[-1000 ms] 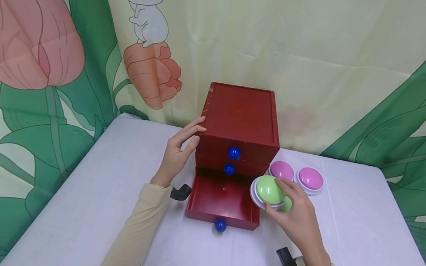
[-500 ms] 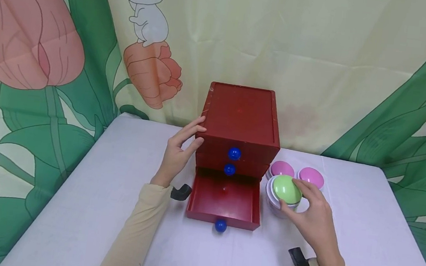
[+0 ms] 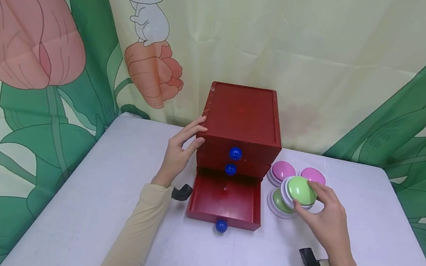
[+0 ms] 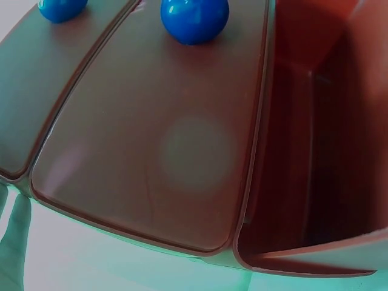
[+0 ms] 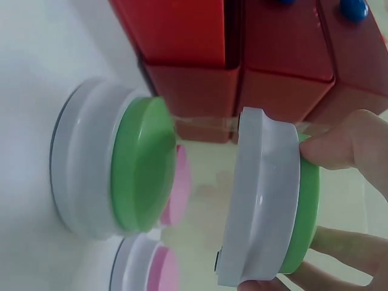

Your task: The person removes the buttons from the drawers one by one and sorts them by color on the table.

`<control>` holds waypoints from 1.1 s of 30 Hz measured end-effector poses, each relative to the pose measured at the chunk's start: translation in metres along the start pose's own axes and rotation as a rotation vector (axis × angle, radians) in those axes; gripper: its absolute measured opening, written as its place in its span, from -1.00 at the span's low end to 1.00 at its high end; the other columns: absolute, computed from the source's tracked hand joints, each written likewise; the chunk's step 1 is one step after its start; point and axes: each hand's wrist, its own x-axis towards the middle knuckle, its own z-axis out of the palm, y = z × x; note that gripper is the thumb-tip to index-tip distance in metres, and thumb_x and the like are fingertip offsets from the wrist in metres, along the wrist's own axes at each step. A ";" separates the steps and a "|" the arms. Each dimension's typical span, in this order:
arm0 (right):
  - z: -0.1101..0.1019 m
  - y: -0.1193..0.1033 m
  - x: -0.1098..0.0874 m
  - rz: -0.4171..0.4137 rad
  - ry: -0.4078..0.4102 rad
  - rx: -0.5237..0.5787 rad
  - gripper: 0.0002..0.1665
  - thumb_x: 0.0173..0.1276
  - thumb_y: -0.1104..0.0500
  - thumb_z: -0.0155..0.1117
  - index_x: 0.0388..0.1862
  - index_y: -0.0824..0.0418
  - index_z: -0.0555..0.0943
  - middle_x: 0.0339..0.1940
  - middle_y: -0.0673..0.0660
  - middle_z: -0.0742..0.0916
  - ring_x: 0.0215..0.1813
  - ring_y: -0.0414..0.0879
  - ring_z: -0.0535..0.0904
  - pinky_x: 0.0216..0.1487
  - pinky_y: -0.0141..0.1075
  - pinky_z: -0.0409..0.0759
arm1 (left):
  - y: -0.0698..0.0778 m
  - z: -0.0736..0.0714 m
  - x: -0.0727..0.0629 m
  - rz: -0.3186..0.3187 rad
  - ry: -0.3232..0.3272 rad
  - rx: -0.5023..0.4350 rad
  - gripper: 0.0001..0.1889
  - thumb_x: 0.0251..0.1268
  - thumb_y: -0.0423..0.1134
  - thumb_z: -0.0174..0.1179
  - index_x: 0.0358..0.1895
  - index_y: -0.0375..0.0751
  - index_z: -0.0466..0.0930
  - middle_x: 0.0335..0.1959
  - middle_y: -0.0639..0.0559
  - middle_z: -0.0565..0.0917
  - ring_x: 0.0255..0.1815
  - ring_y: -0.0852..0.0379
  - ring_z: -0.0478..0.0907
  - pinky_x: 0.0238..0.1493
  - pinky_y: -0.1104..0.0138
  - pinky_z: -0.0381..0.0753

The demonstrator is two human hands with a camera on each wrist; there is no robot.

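My right hand (image 3: 327, 223) grips a round push button (image 3: 302, 190) with a green domed top and a white base. Thumb and fingers go round its rim in the right wrist view, and it is lifted off the table. Below it and to its left stands a second green push button (image 3: 279, 207), partly covered by the held one in the head view. My left hand (image 3: 176, 157) rests with extended fingers against the left side of a dark red drawer cabinet (image 3: 240, 114). The cabinet's bottom drawer (image 3: 225, 200) is pulled out and holds nothing.
Two pink push buttons (image 3: 283, 171) with white bases stand on the white-covered table (image 3: 374, 239), right of the cabinet. Blue round knobs (image 3: 235, 153) stick out from the drawer fronts. A printed curtain (image 3: 306, 73) hangs close behind the table.
My right hand has carried the green push button rightward, away from the drawer, uncovering more of the other green one. The left hand stays on the cabinet.
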 end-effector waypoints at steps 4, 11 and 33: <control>-0.002 0.008 0.000 0.009 0.018 0.000 -0.25 0.00 0.23 0.59 0.21 0.38 0.57 0.15 0.37 0.62 0.02 0.27 0.60 -0.12 -0.53 0.40 | -0.001 0.001 0.000 -0.021 -0.001 -0.011 -0.64 0.30 -0.45 0.24 0.16 -0.20 0.62 0.41 0.13 0.46 0.46 0.14 0.35 0.42 0.19 0.39; -0.004 0.022 -0.003 0.028 0.056 -0.017 -0.26 -0.02 0.25 0.58 0.20 0.38 0.58 0.15 0.35 0.63 0.01 0.26 0.62 -0.09 -0.58 0.35 | 0.018 0.002 0.001 -0.042 -0.008 -0.017 -0.64 0.27 -0.46 0.26 0.14 -0.29 0.61 0.41 0.03 0.47 0.45 0.12 0.36 0.42 0.17 0.39; -0.007 0.051 -0.007 0.175 0.020 -0.094 -0.29 0.10 0.18 0.50 0.22 0.45 0.53 0.19 0.44 0.59 0.09 0.32 0.56 -0.11 -0.25 0.41 | 0.021 0.001 0.001 -0.016 -0.005 -0.009 -0.61 0.19 -0.49 0.33 0.12 -0.33 0.60 0.41 -0.05 0.47 0.46 0.11 0.35 0.41 0.17 0.40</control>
